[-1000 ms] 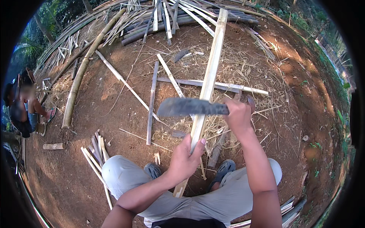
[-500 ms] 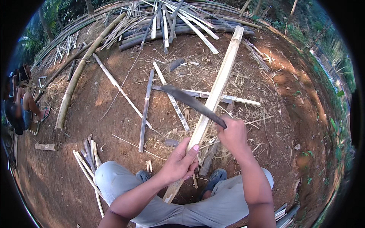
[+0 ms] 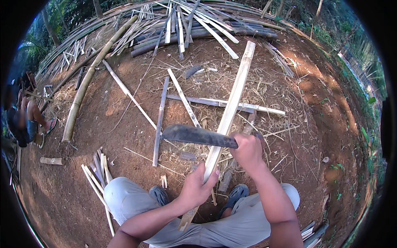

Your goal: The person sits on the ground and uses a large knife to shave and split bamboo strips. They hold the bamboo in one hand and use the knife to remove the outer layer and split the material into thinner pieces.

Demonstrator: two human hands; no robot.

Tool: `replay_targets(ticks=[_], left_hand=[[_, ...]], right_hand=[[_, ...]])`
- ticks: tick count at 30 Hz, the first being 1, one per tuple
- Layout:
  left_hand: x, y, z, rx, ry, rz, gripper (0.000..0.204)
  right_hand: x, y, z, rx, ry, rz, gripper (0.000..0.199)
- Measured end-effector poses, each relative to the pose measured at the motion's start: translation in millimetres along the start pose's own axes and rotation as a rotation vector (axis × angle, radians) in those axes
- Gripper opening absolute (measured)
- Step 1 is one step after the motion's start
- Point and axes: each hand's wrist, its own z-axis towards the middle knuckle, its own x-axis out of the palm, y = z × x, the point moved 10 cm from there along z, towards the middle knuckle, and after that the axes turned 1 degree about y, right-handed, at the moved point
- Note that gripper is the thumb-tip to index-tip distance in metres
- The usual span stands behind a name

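A long pale split bamboo slat slants up and away from between my knees. My left hand is wrapped round its lower part. In my right hand is the handle of a machete, its broad dark blade pointing left. The blade crosses over the slat just above my left hand; whether its edge touches the slat I cannot tell. Beneath, a dark bamboo piece lies on the ground between my feet, partly hidden by the slat and my right hand.
Several split strips and curly shavings lie on the brown soil ahead. A pile of bamboo poles and strips spans the far side. A long pole lies left. Strips rest beside my left knee. Another person sits far left.
My right hand has come slightly nearer, and the machete blade has swung down toward me, now lying more level across the slat. The slat's far end has dipped nearer and a little left.
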Motion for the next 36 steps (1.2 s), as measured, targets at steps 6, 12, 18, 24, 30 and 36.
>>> replay_targets(ticks=[6,12,18,24,30,36], left_hand=[[17.9,8.2,-32.7,-0.037,0.084,-0.096,0.031],[34.3,19.0,-35.3,-0.255,0.328,-0.224,0.031],[5.5,-15.6,-0.1,-0.163,0.245,-0.507,0.043],[8.6,-24.7,7.7,-0.136,0.301,-0.444,0.041],[-5.4,-35.2,15.7,0.074,0.313,-0.324,0.032],[10.1,-31.2,8.7,-0.188,0.467,-0.682,0.051]], right_hand=[[-13.6,-68.8,27.7,0.389,0.153,-0.051,0.007],[-58.1,-110.4,31.9,0.596,0.058,0.028,0.017],[7.4,7.3,-4.1,0.127,0.293,0.132,0.015],[-9.8,27.5,2.8,0.197,0.349,0.490,0.014],[6.2,32.2,-17.2,0.332,0.327,0.829,0.039],[15.9,48.9,-24.9,0.324,0.381,1.009,0.034]])
